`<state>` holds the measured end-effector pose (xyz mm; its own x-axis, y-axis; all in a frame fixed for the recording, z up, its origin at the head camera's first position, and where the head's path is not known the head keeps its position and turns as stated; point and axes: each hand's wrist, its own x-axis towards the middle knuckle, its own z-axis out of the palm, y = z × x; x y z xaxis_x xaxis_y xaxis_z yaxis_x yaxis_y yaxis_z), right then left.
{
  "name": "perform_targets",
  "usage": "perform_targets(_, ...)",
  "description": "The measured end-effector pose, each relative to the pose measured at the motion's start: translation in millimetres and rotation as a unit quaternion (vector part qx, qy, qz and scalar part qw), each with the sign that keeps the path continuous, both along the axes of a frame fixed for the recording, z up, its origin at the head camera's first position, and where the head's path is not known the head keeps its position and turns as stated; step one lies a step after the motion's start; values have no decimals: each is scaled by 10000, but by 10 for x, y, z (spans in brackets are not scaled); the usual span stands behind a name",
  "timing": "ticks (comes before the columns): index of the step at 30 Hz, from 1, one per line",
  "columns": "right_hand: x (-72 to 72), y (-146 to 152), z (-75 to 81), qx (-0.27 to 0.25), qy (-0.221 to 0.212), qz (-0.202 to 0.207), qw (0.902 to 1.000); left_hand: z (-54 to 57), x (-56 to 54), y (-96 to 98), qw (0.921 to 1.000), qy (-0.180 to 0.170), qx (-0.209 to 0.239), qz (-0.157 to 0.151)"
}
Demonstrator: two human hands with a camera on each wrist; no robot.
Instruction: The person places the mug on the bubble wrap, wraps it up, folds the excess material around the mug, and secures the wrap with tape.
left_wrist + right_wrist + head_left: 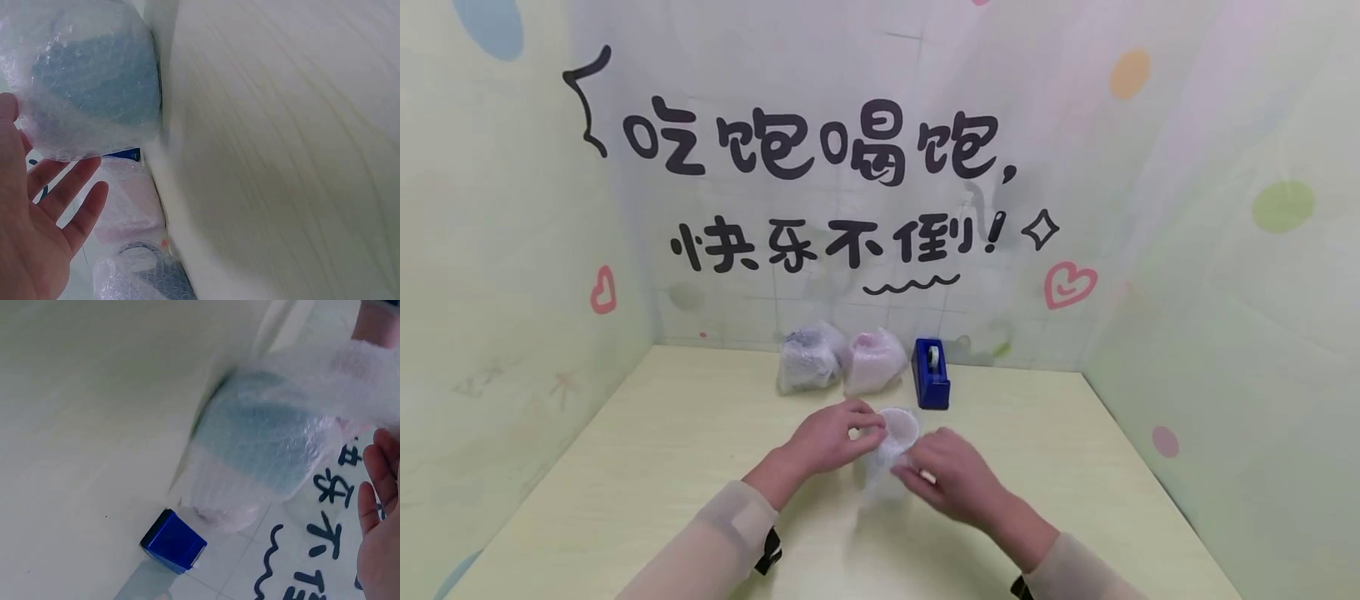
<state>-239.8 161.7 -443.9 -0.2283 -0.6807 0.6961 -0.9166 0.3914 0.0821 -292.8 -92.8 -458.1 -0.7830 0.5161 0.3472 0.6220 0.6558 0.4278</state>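
Observation:
A pale blue cup (262, 428) with a white inside (901, 427) stands on the table, its mouth facing up, in a layer of bubble wrap (134, 134). My left hand (831, 437) pinches the wrapped cup at the left of its rim with thumb and forefinger; the other fingers (87, 212) spread loosely beside it. On the near right side, my right hand (955, 479) pinches a loose flap of the wrap (312, 375), which is pulled out from the cup. The right fingertips are partly hidden by the film.
Two bubble-wrapped bundles stand at the back of the table (700, 433): a dark one (810, 358) on the left and a pink one (874, 362) beside it. A blue tape dispenser (932, 383) stands to their right. Behind rises a printed backdrop (850, 67).

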Motion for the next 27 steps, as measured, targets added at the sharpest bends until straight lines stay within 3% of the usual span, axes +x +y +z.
perform_targets(3, -187, -21, 9, -409, -810, -408, 9950, -12, -2, 5, 10000, 27, -84, 15)
perform_targets(6, -307, -35, -23, -682, -1865, -867, 9762, -22, -7, 7, 9998, 87, -171, 3)
perform_targets(8, -360, -43, -46, -846, -2493, -1132, 9581, -24, -9, 2, 9999, 72, -153, -33)
perform_targets(10, -397, -55, -65, -1010, -3207, -1248, 9335, -31, -9, -15, 9999, -26, -64, -99)
perform_targets(15, -426, -87, -111, -1365, -4556, -1276, 8703, -47, 16, -80, 9932, -980, 578, -251)
perform_targets(17, -420, -98, -122, -1443, -4671, -1341, 8620, -46, 32, -97, 9887, -1312, 678, -242)
perform_targets(20, -406, -123, -112, -1384, -4554, -1450, 8674, -46, 50, -106, 9894, -1336, 530, -201)
perform_targets(22, -392, -145, -87, -1165, -4299, -1575, 8814, -42, 60, -100, 9903, -1284, 519, -148)
perform_targets(25, -354, -166, -43, -860, -3415, -1918, 9161, -47, 65, -83, 9901, -1256, 627, -90)
perform_targets(27, -313, -146, -15, -737, -2406, -2056, 9457, -48, 64, -67, 9895, -1285, 660, -91)
